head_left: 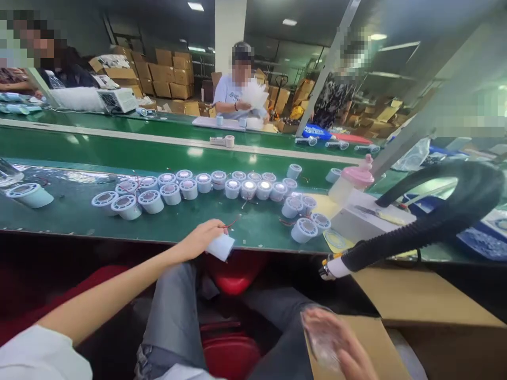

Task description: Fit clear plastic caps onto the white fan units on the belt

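Observation:
My left hand (pixel 203 237) reaches out over the near edge of the green table (pixel 79 214) and grips a small white round part (pixel 222 246) with thin red wires trailing from it. My right hand (pixel 340 345) is low at the bottom right, above an open cardboard box (pixel 420 311), blurred, and holds a clear plastic piece (pixel 322 338). Several white round parts (pixel 170 193) lie in a loose row across the table beyond my left hand.
A black flexible hose (pixel 428 224) with a white nozzle hangs at the right beside a pink-capped bottle (pixel 354 182) and a grey device (pixel 364 216). A green conveyor belt (pixel 119 148) runs behind. Other people work across it, near stacked cartons. My knees and a red stool are below.

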The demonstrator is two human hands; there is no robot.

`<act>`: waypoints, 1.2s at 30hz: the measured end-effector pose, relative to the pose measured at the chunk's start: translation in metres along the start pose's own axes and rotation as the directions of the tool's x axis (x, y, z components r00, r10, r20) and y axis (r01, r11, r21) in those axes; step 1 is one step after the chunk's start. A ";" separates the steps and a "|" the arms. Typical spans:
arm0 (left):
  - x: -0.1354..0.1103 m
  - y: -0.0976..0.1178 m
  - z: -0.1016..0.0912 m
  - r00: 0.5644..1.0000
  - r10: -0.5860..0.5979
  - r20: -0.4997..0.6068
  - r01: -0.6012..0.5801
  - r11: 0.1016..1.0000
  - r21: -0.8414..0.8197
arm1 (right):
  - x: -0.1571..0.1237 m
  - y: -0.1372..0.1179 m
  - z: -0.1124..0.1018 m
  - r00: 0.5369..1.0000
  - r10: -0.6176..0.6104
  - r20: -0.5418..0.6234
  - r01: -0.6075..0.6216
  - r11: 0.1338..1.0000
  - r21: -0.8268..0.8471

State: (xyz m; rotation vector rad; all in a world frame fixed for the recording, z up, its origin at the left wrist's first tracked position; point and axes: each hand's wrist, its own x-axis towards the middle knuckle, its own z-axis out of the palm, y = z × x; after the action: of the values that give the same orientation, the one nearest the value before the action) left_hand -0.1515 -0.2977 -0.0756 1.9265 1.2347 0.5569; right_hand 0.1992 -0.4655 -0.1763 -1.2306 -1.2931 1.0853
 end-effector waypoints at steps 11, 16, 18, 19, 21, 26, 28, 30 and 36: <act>-0.024 0.025 0.096 0.653 -0.001 0.757 0.600 0.611 -0.516 | 0.031 -0.070 0.078 0.907 -0.312 0.282 0.406 0.479 -0.778; -0.026 0.042 0.091 0.869 0.106 0.484 -0.091 0.994 -0.055 | 0.028 -0.067 0.077 0.936 -0.123 0.329 0.340 0.553 -0.761; -0.030 0.047 0.092 0.875 0.126 0.468 -0.204 0.972 0.119 | 0.031 -0.068 0.074 0.940 -0.045 0.339 0.296 0.602 -0.741; -0.032 0.049 0.092 0.875 0.127 0.468 -0.224 0.962 0.157 | 0.032 -0.069 0.073 0.936 -0.008 0.352 0.275 0.642 -0.715; -0.034 0.050 0.093 0.885 0.137 0.445 -0.233 0.958 0.166 | 0.034 -0.071 0.069 0.914 0.067 0.400 0.218 0.751 -0.624; -0.034 0.046 0.094 0.932 0.198 0.305 -0.215 0.976 0.025 | 0.033 -0.067 0.069 0.922 0.130 0.364 0.029 0.915 -0.402; -0.032 0.043 0.094 0.941 0.201 0.272 -0.202 0.979 -0.024 | 0.031 -0.065 0.071 0.943 0.128 0.307 -0.013 0.936 -0.352; -0.030 0.040 0.094 0.940 0.211 0.269 -0.203 0.977 -0.059 | 0.030 -0.063 0.071 0.954 0.138 0.267 -0.053 0.952 -0.303; -0.025 0.036 0.095 0.907 0.258 0.332 -0.250 0.966 -0.068 | 0.030 -0.060 0.068 0.932 0.199 0.304 -0.126 0.962 -0.243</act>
State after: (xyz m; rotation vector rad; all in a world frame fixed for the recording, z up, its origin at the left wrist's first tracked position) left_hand -0.0754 -0.3635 -0.1045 2.0724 0.7614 0.3468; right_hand 0.1263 -0.4383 -0.1205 -1.3831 -1.6197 1.3365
